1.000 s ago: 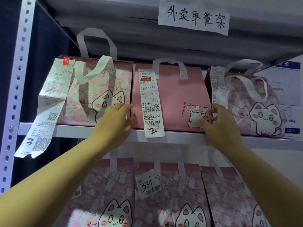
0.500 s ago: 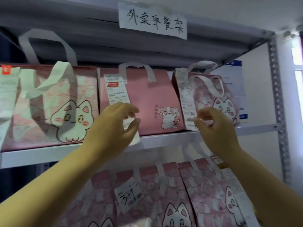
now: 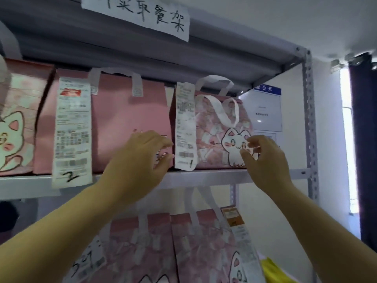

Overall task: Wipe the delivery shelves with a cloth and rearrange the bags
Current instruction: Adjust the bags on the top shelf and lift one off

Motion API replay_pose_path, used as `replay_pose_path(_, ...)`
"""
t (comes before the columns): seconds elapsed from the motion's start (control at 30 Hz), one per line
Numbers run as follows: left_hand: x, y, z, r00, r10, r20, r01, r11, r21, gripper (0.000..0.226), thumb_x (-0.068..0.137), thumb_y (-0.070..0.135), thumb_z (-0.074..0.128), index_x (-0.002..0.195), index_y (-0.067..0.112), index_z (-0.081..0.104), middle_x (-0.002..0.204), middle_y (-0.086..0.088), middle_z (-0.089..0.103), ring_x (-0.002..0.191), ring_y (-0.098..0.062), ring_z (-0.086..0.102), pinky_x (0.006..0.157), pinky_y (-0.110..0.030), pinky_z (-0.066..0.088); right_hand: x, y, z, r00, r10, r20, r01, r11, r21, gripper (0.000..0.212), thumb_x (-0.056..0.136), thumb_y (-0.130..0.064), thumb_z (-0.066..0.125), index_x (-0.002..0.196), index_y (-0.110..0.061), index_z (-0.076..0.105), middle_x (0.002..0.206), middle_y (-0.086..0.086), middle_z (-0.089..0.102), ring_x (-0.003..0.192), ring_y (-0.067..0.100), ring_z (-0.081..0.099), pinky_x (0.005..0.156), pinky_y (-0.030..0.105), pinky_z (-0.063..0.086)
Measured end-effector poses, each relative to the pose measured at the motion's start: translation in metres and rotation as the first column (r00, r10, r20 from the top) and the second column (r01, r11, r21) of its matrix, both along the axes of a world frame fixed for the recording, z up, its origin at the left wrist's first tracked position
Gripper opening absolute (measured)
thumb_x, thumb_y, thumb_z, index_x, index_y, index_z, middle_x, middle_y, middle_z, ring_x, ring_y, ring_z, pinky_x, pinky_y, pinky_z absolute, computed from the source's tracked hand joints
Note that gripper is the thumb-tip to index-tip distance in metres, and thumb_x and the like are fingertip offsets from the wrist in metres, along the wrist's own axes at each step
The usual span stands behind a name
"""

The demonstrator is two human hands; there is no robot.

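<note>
While our left hand (image 3: 140,160) hovers before the plain pink bag (image 3: 126,119) and our right hand (image 3: 267,162) before the cat-printed bag (image 3: 212,139) with looped white straps, each grip is half-curled, thumb apart from fingers, clamped on nothing. We count three boxy bags along the grey metal shelf (image 3: 214,177) and two long paper receipts (image 3: 71,129), marked 2 and 1.

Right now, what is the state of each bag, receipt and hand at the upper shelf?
plain pink bag, upright on shelf
cat-print bag, upright, front handle drooping
receipt marked 2, hanging past shelf edge
receipt marked 1, hanging on cat-print bag
left hand, loosely curled, holding nothing
right hand, loosely curled, holding nothing
</note>
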State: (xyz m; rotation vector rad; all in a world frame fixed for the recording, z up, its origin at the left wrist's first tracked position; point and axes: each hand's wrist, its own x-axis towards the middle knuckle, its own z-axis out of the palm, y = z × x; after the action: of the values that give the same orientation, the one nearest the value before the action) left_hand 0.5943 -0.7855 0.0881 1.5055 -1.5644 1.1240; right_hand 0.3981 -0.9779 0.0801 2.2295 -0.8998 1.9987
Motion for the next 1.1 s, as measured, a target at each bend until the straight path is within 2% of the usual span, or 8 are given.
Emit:
replay_pose_path(0.2,-0.020,-0.042,-0.003,0.991,0.095,-0.097,-0.099,0.994,-0.043,0.035,0.088,0.019,0.058,0.122,0.009,0.056,0.118,-0.007,0.060,0.110,-0.027,0.049,0.093,-0.035,0.036,-0.010,-0.053,0.012,0.997,-0.064,-0.043,0.069,0.990,0.126,0.056,0.087,-0.034,0.061,0.135,-0.014,0.039,0.134,0.010,0.047,0.120,0.030,0.045,0.092,0.045,0.042)
replay_pose_path(0.43,-0.030,-0.058,-0.004,0.964,0.193,-0.185,-0.207,0.977,-0.056,0.035,0.092,0.015,0.048,0.127,0.009,0.054,0.116,-0.008,0.062,0.109,-0.028,0.045,0.091,-0.037,0.036,-0.003,-0.089,0.016,0.982,0.178,-0.069,-0.152,0.948,0.279,0.042,0.090,-0.039,0.054,0.125,-0.018,0.043,0.119,0.007,0.058,0.101,0.025,0.055,0.077,0.035,0.042)
replay_pose_path(0.57,-0.035,-0.060,-0.003,0.956,0.205,-0.211,-0.221,0.974,-0.056,0.035,0.093,0.012,0.042,0.127,0.010,0.053,0.115,-0.005,0.063,0.106,-0.026,0.045,0.089,-0.038,0.039,-0.002,-0.101,0.018,0.981,0.189,-0.051,-0.168,0.947,0.275,0.041,0.091,-0.032,0.055,0.126,-0.017,0.040,0.118,0.008,0.058,0.087,0.020,0.049,0.070,0.034,0.041)
replay_pose_path(0.73,-0.035,-0.059,-0.005,0.957,0.209,-0.201,-0.217,0.976,-0.022,0.035,0.095,0.014,0.041,0.128,0.010,0.053,0.116,-0.005,0.063,0.105,-0.027,0.052,0.087,-0.044,0.045,-0.004,-0.106,0.015,0.977,0.215,0.006,-0.209,0.939,0.273,0.045,0.091,-0.032,0.055,0.131,-0.019,0.038,0.122,0.008,0.057,0.096,0.025,0.056,0.073,0.036,0.047)
replay_pose_path(0.8,-0.034,-0.058,-0.006,0.958,0.212,-0.193,-0.223,0.974,-0.034,0.034,0.094,0.013,0.043,0.126,0.010,0.054,0.116,-0.004,0.062,0.106,-0.026,0.049,0.089,-0.039,0.042,-0.005,-0.105,0.013,0.977,0.212,0.014,-0.209,0.948,0.241,0.047,0.090,-0.031,0.056,0.132,-0.018,0.039,0.127,0.008,0.054,0.104,0.028,0.057,0.080,0.041,0.050)
replay_pose_path(0.93,-0.037,-0.054,-0.007,0.963,0.211,-0.165,-0.222,0.974,-0.052,0.031,0.091,0.012,0.050,0.121,0.008,0.058,0.108,-0.007,0.061,0.100,-0.027,0.049,0.087,-0.037,0.040,-0.010,-0.095,0.008,0.984,0.176,0.022,-0.177,0.979,0.099,0.048,0.086,-0.030,0.064,0.127,-0.015,0.046,0.125,0.007,0.053,0.107,0.026,0.054,0.078,0.034,0.044)
replay_pose_path(1.03,-0.041,-0.048,-0.010,0.971,0.205,-0.124,-0.215,0.974,-0.072,0.026,0.089,0.013,0.056,0.114,0.009,0.061,0.104,-0.006,0.062,0.096,-0.026,0.052,0.084,-0.034,0.041,-0.016,-0.082,0.005,0.987,0.157,0.030,-0.157,0.988,0.003,0.045,0.085,-0.030,0.064,0.125,-0.014,0.049,0.124,0.008,0.053,0.109,0.027,0.053,0.087,0.042,0.048)
replay_pose_path(1.1,-0.045,-0.044,-0.014,0.975,0.203,-0.092,-0.211,0.974,-0.081,0.025,0.086,0.013,0.060,0.110,0.008,0.062,0.103,-0.007,0.064,0.094,-0.024,0.054,0.084,-0.029,0.037,-0.019,-0.070,0.002,0.982,0.181,0.046,-0.179,0.983,-0.048,0.040,0.086,-0.029,0.063,0.121,-0.013,0.052,0.121,0.007,0.055,0.104,0.023,0.055,0.083,0.036,0.047)
